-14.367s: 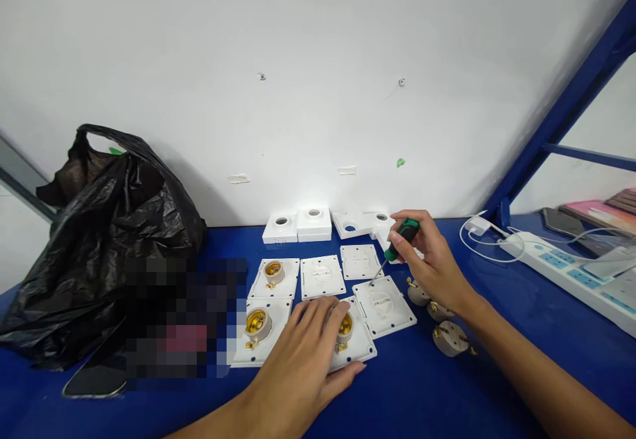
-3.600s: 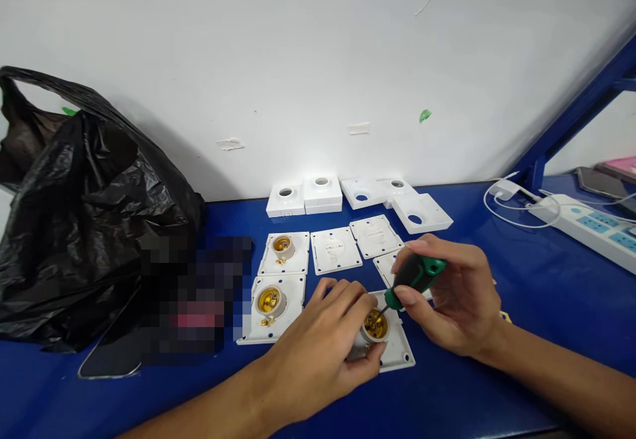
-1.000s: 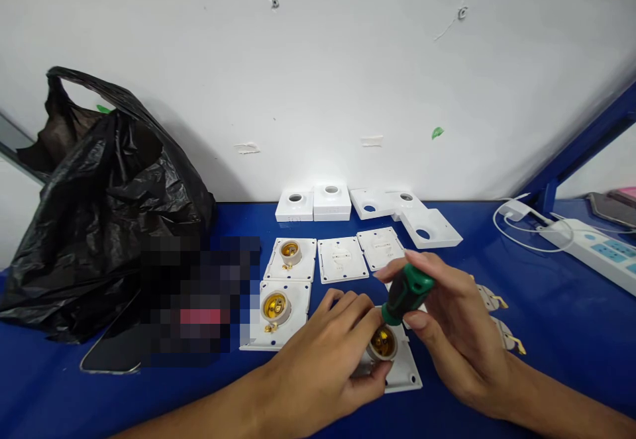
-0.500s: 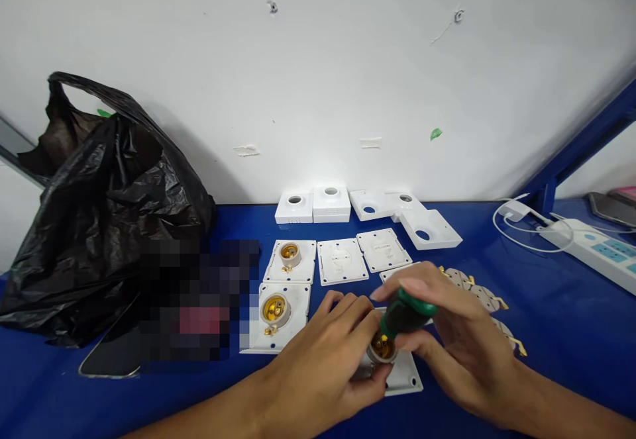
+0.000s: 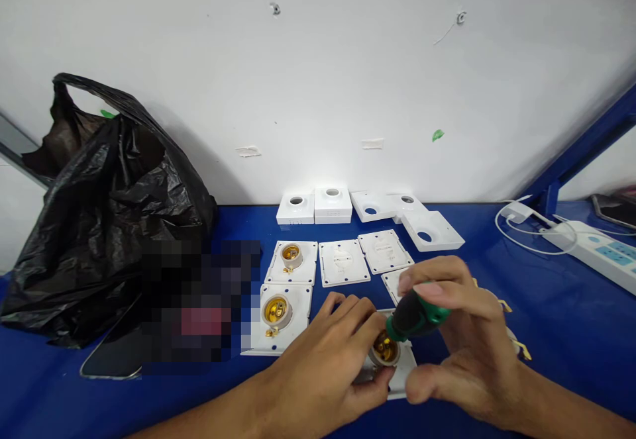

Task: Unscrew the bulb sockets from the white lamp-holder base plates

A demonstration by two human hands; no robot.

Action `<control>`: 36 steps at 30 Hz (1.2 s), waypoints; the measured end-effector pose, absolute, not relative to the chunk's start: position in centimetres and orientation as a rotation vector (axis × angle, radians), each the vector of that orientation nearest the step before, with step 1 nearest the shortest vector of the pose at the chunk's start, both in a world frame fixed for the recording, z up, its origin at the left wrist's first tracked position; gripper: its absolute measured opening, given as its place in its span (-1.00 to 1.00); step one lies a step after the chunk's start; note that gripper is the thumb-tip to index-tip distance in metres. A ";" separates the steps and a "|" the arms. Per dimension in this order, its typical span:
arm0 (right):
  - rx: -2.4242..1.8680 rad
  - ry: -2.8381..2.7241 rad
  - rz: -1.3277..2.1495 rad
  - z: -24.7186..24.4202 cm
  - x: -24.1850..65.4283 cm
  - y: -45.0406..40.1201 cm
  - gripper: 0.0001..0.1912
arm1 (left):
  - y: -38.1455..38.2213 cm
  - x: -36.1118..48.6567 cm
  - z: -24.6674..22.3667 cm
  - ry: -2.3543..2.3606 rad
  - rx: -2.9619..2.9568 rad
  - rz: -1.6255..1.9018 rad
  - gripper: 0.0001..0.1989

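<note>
My left hand is closed round a lamp socket with a brass-coloured inside, its thumb on the near side. The socket sits on a white square base plate, partly covered by both hands. In my right hand is a stubby screwdriver with a green and black handle, tilted over the socket. The fingers rest on the handle's top end while the thumb stands away from it. The screwdriver's tip is hidden in the socket. To the left, two more plates carry sockets like it.
Bare white plates lie beyond my hands, with white covers along the wall. Round socket parts with brass tabs are partly behind my right hand. A black plastic bag and phone are left, a power strip right.
My right thumb has come off the screwdriver and moved down, opening the grip. The handle leans further to the right. My left hand stays on the socket.
</note>
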State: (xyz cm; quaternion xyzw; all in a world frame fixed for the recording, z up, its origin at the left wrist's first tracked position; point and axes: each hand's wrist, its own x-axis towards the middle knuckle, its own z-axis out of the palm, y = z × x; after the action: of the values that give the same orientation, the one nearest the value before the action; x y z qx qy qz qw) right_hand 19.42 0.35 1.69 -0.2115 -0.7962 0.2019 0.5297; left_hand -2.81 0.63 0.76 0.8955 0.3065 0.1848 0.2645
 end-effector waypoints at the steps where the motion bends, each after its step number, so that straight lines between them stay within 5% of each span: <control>1: -0.532 -1.893 0.453 1.8 19.4 0.3 -0.28 | 0.6 -2.8 0.7 0.831 2.423 0.506 -0.75; 9: -0.554 -1.962 0.463 2.0 19.8 0.2 -0.30 | 0.6 -2.9 0.6 0.836 2.452 0.511 -0.79; 14: -0.515 -2.015 0.598 1.7 19.7 0.3 -0.30 | 0.8 -2.8 0.5 0.801 2.425 0.554 -0.62; 36: -0.593 -1.982 0.506 1.8 19.9 0.3 -0.32 | 0.4 -2.8 0.0 0.845 2.475 0.583 -0.79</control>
State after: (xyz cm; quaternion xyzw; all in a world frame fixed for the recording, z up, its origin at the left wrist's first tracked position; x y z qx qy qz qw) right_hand 19.94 0.27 1.79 -0.2437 -0.8139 0.2078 0.4847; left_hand -2.82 0.44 -0.02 0.8992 0.3069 0.2118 0.2291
